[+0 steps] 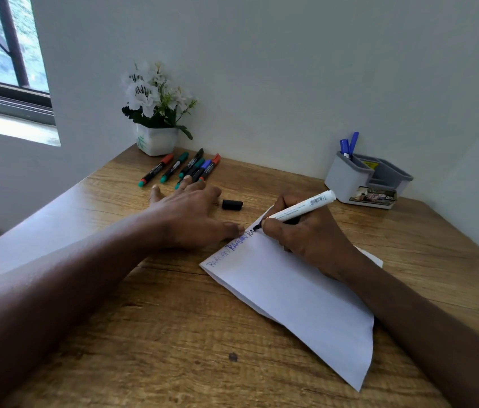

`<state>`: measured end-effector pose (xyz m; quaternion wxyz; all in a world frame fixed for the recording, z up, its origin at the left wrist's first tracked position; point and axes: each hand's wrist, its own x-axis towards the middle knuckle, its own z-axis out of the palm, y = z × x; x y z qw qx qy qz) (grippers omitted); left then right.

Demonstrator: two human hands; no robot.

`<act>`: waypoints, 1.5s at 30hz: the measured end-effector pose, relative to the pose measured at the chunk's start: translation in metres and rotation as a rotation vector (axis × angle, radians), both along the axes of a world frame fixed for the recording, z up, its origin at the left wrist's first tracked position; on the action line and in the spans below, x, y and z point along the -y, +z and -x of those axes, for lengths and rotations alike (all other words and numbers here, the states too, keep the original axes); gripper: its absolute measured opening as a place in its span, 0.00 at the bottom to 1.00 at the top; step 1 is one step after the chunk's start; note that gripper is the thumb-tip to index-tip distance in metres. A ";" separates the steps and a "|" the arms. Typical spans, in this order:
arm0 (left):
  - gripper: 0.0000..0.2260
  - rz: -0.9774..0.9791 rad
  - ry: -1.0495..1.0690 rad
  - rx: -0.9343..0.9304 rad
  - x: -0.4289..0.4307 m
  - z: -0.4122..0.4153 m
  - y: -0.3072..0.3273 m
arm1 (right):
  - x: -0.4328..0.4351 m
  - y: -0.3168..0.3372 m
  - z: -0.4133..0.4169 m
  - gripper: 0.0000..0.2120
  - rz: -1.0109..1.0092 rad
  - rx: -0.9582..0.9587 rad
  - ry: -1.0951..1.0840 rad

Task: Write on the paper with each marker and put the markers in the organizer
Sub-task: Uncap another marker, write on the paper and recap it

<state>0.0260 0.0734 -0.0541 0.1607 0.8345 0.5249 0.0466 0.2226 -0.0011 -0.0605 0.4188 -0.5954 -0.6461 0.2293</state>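
A white sheet of paper lies on the wooden table, with words written along its far edge. My right hand grips a white-barrelled marker, its dark tip touching the paper. My left hand lies flat with spread fingers, its thumb pressing the paper's far edge. The marker's black cap lies on the table between my hands. Several capped markers with red, green and blue ends lie in a row at the back. A grey organizer stands at the back right, holding two blue pens.
A white pot of white flowers stands in the back corner by the wall, just behind the markers. A window is at the upper left. The table's left edge runs under my left forearm.
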 end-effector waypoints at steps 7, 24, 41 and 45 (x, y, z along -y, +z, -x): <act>0.39 -0.003 -0.005 -0.003 -0.001 0.000 0.000 | -0.001 0.000 -0.002 0.07 0.004 -0.033 -0.039; 0.39 -0.004 -0.001 -0.003 -0.002 -0.001 -0.001 | -0.003 -0.003 -0.001 0.08 -0.028 -0.017 -0.085; 0.38 -0.007 -0.002 -0.011 -0.005 -0.001 -0.003 | -0.004 -0.003 0.001 0.09 -0.016 -0.087 -0.114; 0.39 -0.007 -0.003 -0.011 -0.006 -0.001 -0.003 | -0.007 -0.005 0.000 0.08 -0.025 -0.144 -0.196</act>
